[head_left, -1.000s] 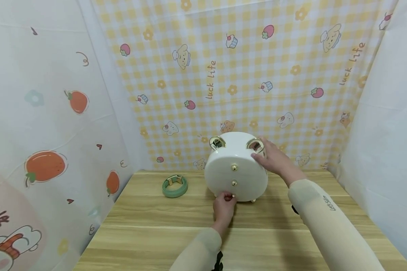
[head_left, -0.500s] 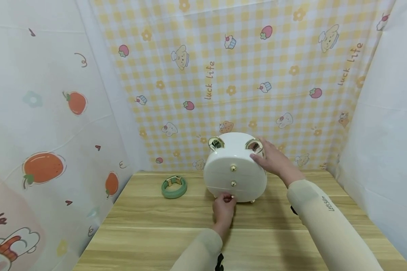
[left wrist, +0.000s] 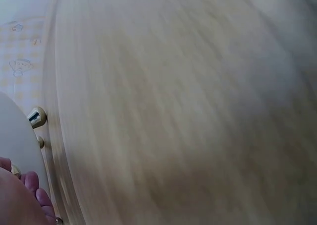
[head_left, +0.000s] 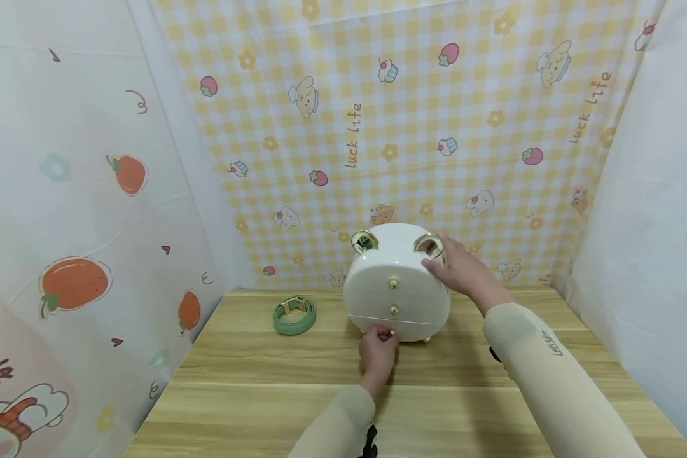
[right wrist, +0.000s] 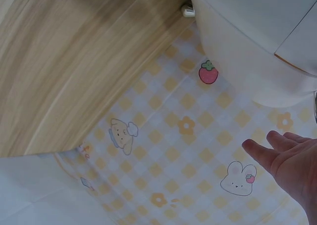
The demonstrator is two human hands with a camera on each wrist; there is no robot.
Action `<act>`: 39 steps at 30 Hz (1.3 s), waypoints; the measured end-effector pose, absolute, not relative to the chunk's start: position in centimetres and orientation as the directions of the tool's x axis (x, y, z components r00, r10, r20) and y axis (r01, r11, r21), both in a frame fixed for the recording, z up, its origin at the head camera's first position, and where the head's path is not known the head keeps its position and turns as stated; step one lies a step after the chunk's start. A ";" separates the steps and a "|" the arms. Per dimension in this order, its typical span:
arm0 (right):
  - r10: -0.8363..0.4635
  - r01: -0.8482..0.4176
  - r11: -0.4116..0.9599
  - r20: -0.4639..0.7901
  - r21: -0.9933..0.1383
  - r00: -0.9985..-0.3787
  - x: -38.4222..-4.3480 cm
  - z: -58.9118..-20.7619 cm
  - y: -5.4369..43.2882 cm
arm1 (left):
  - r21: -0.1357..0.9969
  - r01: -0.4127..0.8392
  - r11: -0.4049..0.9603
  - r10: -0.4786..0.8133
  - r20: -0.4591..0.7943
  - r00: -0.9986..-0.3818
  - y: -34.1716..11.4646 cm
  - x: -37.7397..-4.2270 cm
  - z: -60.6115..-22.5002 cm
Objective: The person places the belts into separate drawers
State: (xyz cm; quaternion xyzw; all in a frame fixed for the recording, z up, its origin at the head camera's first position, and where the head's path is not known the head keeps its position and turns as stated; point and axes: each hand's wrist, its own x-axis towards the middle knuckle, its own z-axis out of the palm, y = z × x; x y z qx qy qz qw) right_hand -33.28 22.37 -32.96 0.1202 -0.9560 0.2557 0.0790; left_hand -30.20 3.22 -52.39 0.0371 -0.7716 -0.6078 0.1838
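Note:
A white rounded drawer box (head_left: 372, 289) stands on the table, with gold ear-like rings on top, gold knobs (head_left: 394, 310) down its front and small gold feet. At its bottom my left hand (head_left: 378, 353) pinches the lowest knob (head_left: 392, 333), largely covered by the fingers. A thin seam runs across the front just above that bottom drawer (head_left: 418, 331). My right hand (head_left: 464, 270) rests on the box's upper right side, thumb at the front edge beside the right ear ring (head_left: 429, 245). In the right wrist view the fingers (right wrist: 260, 153) are extended near the box's wall (right wrist: 237, 56).
A coiled green belt-like strap (head_left: 294, 326) with gold fittings lies on the wooden table (head_left: 252, 394), left of the box. Close behind hangs a yellow checked cloth (head_left: 320, 235). White cloth walls (head_left: 635, 254) stand on both sides.
A seam has appeared above the bottom drawer, which has come slightly forward under my left hand. My right hand has stayed in place on the box.

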 end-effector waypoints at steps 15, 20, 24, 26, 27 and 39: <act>-0.192 -0.268 0.848 0.205 -0.458 -0.960 -33.3 -32.8 22.4 | 0.950 0.178 0.257 -0.218 0.237 -0.947 2.1 -28.6 -52.7; -0.193 -0.268 0.845 0.204 -0.462 -0.960 -33.3 -32.9 22.4 | 0.945 0.185 0.270 -0.196 0.242 -0.950 1.5 -27.8 -52.8; -0.197 -0.277 0.839 0.213 -0.468 -0.957 -33.2 -32.8 22.4 | 0.953 0.181 0.244 -0.171 0.226 -0.959 1.2 -27.2 -52.8; -0.201 -0.281 0.836 0.215 -0.471 -0.956 -33.2 -32.8 22.4 | 0.961 0.170 0.219 -0.164 0.208 -0.964 1.1 -26.8 -52.9; -0.200 -0.281 0.835 0.214 -0.473 -0.956 -33.2 -32.8 22.3 | 0.964 0.168 0.207 -0.162 0.203 -0.966 1.0 -26.6 -52.9; -0.196 -0.277 0.836 0.213 -0.473 -0.957 -33.2 -33.0 22.3 | 0.983 0.128 0.133 -0.131 0.145 -0.981 0.4 -24.1 -52.5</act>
